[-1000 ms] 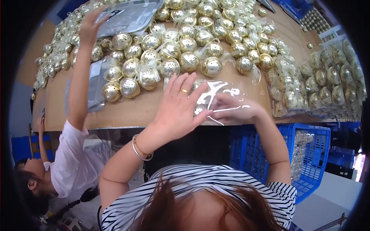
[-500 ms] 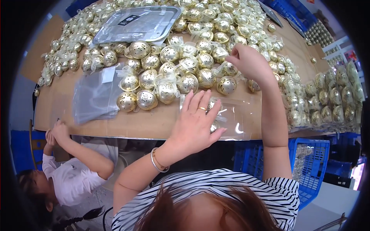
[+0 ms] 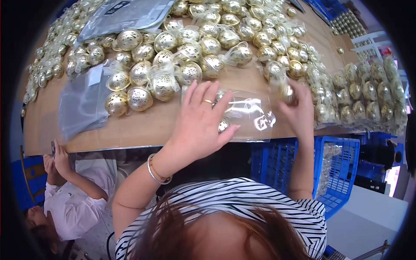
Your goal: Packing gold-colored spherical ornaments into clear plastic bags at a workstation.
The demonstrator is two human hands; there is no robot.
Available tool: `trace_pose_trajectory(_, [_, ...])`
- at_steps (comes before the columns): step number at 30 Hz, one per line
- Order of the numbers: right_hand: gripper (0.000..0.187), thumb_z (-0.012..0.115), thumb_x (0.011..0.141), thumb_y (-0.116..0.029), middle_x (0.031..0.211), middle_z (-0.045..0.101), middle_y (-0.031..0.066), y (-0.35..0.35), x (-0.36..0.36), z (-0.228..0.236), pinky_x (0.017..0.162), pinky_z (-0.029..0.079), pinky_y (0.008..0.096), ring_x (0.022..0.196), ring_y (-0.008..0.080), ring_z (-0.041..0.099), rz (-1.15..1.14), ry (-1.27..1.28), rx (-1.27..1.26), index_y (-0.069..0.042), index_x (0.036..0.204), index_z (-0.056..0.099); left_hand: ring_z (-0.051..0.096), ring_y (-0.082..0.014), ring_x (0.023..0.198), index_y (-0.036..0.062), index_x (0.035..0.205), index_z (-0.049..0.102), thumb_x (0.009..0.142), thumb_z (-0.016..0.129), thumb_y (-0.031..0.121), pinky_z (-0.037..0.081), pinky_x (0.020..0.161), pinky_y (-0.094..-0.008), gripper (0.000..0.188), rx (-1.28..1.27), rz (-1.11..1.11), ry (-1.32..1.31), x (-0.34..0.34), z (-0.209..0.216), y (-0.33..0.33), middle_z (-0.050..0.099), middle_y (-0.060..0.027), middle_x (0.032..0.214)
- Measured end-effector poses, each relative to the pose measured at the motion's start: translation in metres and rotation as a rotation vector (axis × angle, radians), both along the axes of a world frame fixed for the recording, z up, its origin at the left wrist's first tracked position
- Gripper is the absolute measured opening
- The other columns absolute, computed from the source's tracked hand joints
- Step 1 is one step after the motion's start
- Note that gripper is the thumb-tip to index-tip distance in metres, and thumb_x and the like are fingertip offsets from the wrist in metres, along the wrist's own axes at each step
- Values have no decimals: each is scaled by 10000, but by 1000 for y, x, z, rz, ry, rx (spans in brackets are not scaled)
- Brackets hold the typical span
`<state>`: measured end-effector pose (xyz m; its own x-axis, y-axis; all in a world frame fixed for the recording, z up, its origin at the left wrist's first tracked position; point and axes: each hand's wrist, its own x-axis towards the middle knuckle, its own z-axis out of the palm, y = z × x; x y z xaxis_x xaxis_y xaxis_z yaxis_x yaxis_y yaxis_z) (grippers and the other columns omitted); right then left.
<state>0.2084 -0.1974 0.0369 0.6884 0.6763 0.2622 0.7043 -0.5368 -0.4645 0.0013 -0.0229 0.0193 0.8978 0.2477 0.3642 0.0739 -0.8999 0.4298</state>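
My left hand (image 3: 200,118) lies with spread fingers on a clear plastic bag (image 3: 249,119) near the table's front edge. Partly under that hand, gold ball-shaped bells (image 3: 224,125) show through the film; the rest of them is hidden. To the right of the bag, my right hand (image 3: 300,109) is closed around a gold bell (image 3: 286,93), slightly blurred, gripped between thumb and fingers. Beyond both hands spreads a pile of gold bells (image 3: 164,86) with patterned cut-outs and pale sheer ribbons.
Flat empty plastic bags (image 3: 82,104) lie left of the bells. A grey tray (image 3: 130,19) rests on the pile. Packed bells (image 3: 359,93) are stacked at the right. A blue crate (image 3: 340,173) stands below the table edge. Another person (image 3: 78,195) sits at the left.
My right hand has come back from the pile toward me, now with a bell in it. My left hand stays on the bag. The whole view has shifted somewhat.
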Motion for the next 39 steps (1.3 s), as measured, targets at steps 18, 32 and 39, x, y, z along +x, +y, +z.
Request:
trace_pose_trajectory(18, [460, 731, 735, 23, 1013, 601, 82, 18, -57, -58, 782, 521, 271, 951, 161, 610, 145, 1037, 542, -27, 1132, 504, 298, -402, 1277, 192, 1378, 439, 804, 615, 274, 196, 1102, -523, 606, 132, -197, 196, 8, 15, -3, 360, -216, 1386])
trace_pose_trajectory(32, [304, 629, 851, -167, 1034, 663, 145, 218, 84, 38, 855, 486, 376, 954, 277, 639, 351, -248, 242, -25, 1118, 601, 363, -422, 1245, 260, 1297, 531, 804, 604, 368, 194, 1097, -547, 511, 98, -176, 120, 16, 12, -7, 410, -239, 1362])
trace_pose_trajectory(39, [717, 726, 682, -500, 1154, 623, 133, 351, 89, 26, 1002, 385, 452, 1172, 328, 511, 319, -470, -361, -101, 1242, 523, 339, -418, 1274, 241, 1322, 504, 819, 573, 373, 172, 1104, -549, 525, 55, -159, 123, 12, 9, -9, 408, -251, 1358])
